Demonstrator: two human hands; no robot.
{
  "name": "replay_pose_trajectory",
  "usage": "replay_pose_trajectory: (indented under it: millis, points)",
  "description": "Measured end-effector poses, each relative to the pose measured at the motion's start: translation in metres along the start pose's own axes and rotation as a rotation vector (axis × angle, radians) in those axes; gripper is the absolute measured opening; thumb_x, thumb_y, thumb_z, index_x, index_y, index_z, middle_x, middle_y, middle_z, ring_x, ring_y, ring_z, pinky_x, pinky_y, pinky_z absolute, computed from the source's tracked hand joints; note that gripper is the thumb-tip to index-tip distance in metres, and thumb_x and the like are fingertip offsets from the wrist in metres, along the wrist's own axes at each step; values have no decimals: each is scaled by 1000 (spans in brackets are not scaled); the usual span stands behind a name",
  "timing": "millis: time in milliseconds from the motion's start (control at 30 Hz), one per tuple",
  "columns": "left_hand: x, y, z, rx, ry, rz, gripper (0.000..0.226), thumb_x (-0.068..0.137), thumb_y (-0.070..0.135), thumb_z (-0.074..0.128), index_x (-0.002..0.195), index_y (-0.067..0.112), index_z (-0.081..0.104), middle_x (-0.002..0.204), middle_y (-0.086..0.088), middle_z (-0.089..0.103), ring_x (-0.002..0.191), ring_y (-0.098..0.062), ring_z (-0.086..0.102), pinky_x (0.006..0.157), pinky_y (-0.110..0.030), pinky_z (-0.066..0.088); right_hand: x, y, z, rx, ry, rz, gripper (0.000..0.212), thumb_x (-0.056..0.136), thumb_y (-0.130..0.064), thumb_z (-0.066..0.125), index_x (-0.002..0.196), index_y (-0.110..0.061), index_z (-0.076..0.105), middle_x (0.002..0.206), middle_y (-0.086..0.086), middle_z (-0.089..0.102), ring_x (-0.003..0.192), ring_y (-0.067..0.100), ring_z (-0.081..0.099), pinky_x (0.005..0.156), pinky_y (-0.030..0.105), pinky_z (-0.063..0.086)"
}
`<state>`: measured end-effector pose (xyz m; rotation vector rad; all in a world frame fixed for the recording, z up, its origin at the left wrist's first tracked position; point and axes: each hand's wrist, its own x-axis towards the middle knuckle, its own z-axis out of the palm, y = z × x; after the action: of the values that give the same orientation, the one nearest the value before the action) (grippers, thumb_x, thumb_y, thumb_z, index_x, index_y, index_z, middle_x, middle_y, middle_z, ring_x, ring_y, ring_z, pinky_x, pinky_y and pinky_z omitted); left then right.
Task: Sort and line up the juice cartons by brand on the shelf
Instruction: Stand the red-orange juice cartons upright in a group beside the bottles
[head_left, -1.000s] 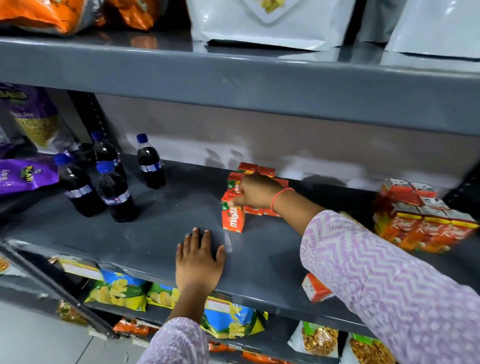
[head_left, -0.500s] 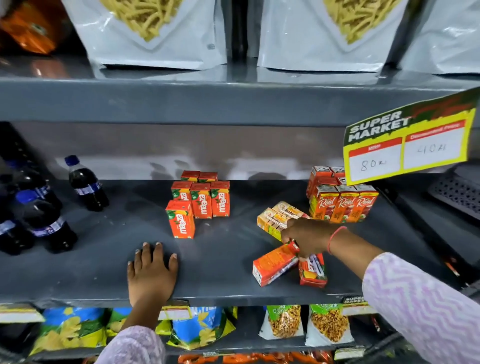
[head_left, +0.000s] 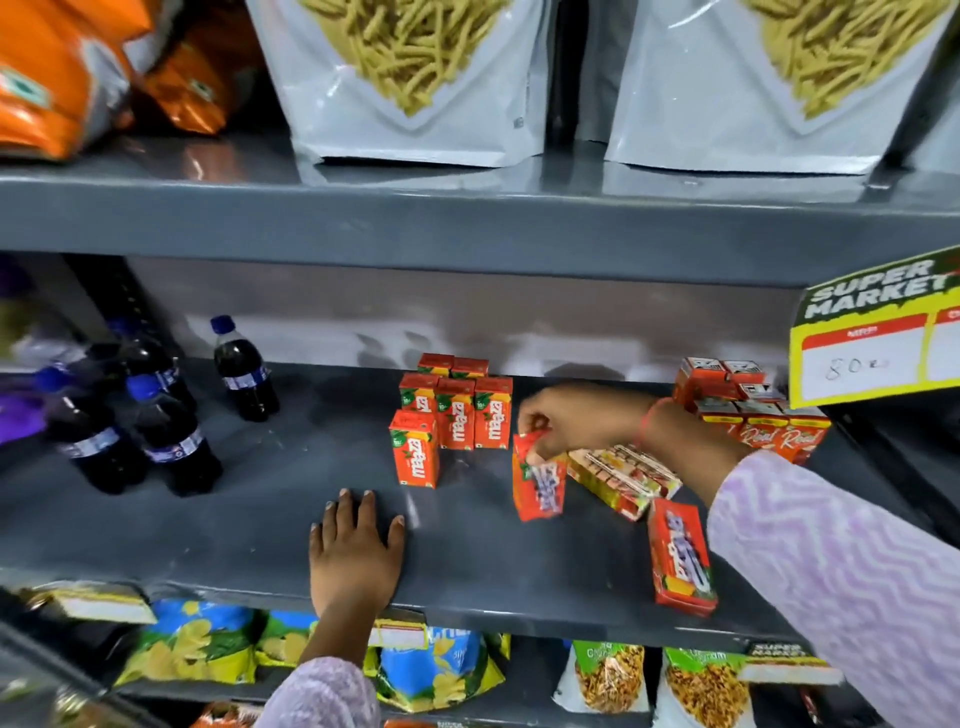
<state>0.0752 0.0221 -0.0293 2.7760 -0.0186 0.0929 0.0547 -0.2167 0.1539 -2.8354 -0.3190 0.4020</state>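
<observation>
Pinching the top corner of a small red-orange juice carton (head_left: 537, 480) between thumb and fingertips of the right hand (head_left: 574, 418), carton hanging upright and slightly tilted, its bottom edge at or just above the grey metal shelf (head_left: 260, 525); contact not clear. Holding it between the cluster of orange Maaza cartons (head_left: 454, 410) on its left and the pale multicoloured cartons lying flat (head_left: 623, 478) on its right. Resting the left hand (head_left: 356, 556) palm down at the shelf's front edge, fingers extended and close together, grasping nothing. Standing in rows near the back: the Maaza cartons, with one more (head_left: 414, 448) set forward of the rest. Lying on its side near the front edge, right of the held carton: another red carton with blue lettering (head_left: 681, 556). Standing at the far right, partly hidden behind the patterned lilac sleeve (head_left: 841, 571): the red Real cartons (head_left: 779, 431). Standing well apart at the left: dark cola bottles with blue caps (head_left: 171, 441). Hanging at the upper right: a yellow price sign (head_left: 872, 343).
</observation>
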Motion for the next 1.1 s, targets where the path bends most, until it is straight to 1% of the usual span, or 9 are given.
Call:
replay_pose_trajectory:
  millis: [100, 200, 367, 467, 667, 800, 867, 1000, 1100]
  points:
    - [1, -1, 0, -6, 11, -10, 58, 92, 48, 34, 144, 21, 27, 157, -5, 19, 144, -23, 15, 120, -39, 10, 26, -18, -7, -100, 40, -11, 30, 83, -26, 64, 103, -4, 59, 102, 17, 64, 81, 25, 53, 60, 29, 33]
    - [0, -1, 1, -13, 17, -9, 58, 92, 49, 34, 143, 22, 26, 157, -5, 19, 145, -23, 15, 120, -39, 10, 47, -29, -6, -102, 69, -19, 31, 85, -26, 62, 102, -1, 58, 103, 19, 63, 90, 32, 57, 64, 30, 33]
    - [2, -2, 3, -6, 11, -6, 59, 92, 50, 32, 144, 23, 24, 158, -4, 17, 145, -22, 13, 120, -38, 9, 71, -37, 20, -77, 43, 11, 19, 87, -23, 60, 74, -12, 51, 66, -2, 46, 67, 17, 45, 47, 22, 24]
    - [1, -1, 6, 1, 21, 1, 60, 91, 51, 34, 143, 24, 25, 157, -4, 18, 145, -22, 14, 119, -38, 9, 75, -34, 32, 84, 48, 45, 14, 87, -21, 59, 92, -7, 58, 88, 6, 60, 80, 18, 51, 52, 18, 29]
    - [3, -1, 7, -7, 32, 2, 60, 90, 52, 34, 143, 24, 26, 157, -4, 20, 145, -22, 15, 119, -39, 9, 68, -29, 10, 31, -20, 3, 49, 81, -7, 64, 127, -14, 49, 127, 10, 54, 104, 22, 51, 74, 25, 43]
    - [2, -5, 9, -9, 22, -3, 60, 90, 52, 33, 143, 25, 25, 157, -3, 19, 145, -22, 14, 119, -39, 9, 67, -31, 7, -166, -147, -110, 68, 77, 10, 58, 134, -24, 46, 140, 6, 48, 117, 27, 49, 91, 29, 44]
    - [2, -5, 8, -10, 23, -3, 61, 90, 53, 33, 143, 25, 25, 157, -3, 18, 145, -22, 14, 119, -39, 9, 69, -31, 11, -222, -112, -141, 62, 80, 7, 55, 133, -23, 48, 139, 5, 50, 118, 28, 50, 87, 24, 39]
    - [3, -4, 8, -6, 27, 0, 60, 90, 53, 32, 143, 25, 25, 157, -3, 19, 145, -22, 14, 119, -39, 9, 77, -31, 10, -242, -63, -64, 34, 77, -13, 70, 110, -11, 64, 99, 8, 67, 91, 28, 59, 65, 26, 43]
    - [2, -5, 8, -5, 26, 1, 61, 90, 53, 31, 143, 25, 24, 157, -3, 19, 145, -22, 14, 119, -39, 9, 80, -27, 14, -291, 26, 30, 34, 72, -42, 73, 68, -14, 55, 61, -4, 46, 62, 19, 49, 47, 23, 27]
